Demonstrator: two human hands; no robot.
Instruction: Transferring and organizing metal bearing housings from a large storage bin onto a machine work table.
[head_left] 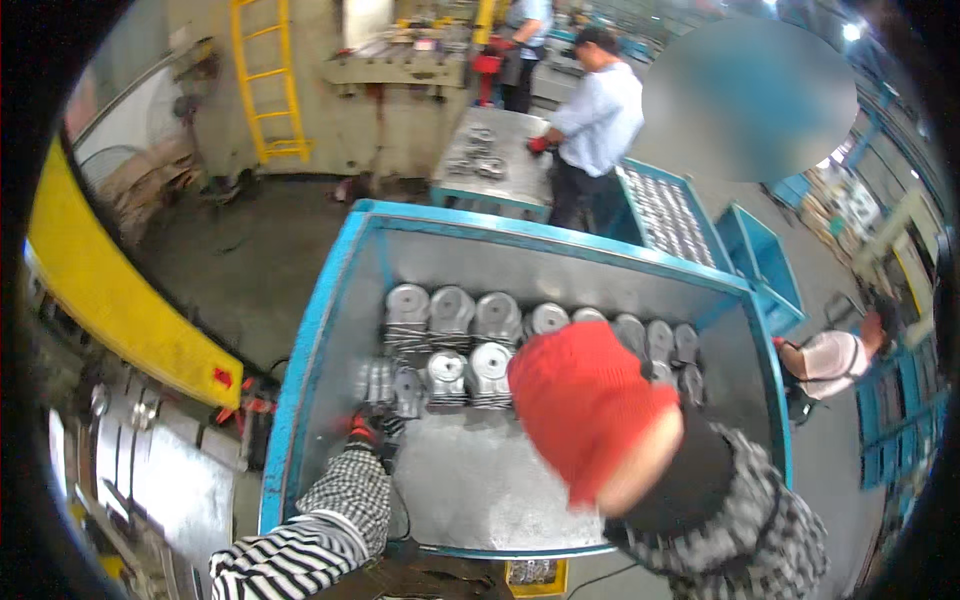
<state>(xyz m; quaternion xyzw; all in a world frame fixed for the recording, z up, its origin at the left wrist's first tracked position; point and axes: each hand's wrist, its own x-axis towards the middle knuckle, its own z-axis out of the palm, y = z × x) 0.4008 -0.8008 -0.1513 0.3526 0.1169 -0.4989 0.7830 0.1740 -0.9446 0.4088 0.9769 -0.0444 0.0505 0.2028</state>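
A blue-rimmed metal bin (pixel 550 245) spreads out before me, with stacks of flat, round-ended grey metal parts (pixel 496 318) in rows along its far side. My left hand (pixel 364 430), in a red glove, is down inside the bin at the left, beside the nearest small stack (pixel 407 390). Its fingers are small and partly hidden against the dark parts. My right hand (pixel 590 400), also red-gloved, looms large and blurred over the right middle of the bin. Only the back of that glove shows; its fingers are hidden, and it covers some of the stacks.
A yellow machine guard (pixel 120 280) rises at the left. Beyond the bin, a person (pixel 600 100) stands at a metal table (pixel 510 130) with parts on it. Blue crates (pixel 765 265) stand at the right, near another person (pixel 835 360). A yellow box (pixel 537 590) sits below the near edge.
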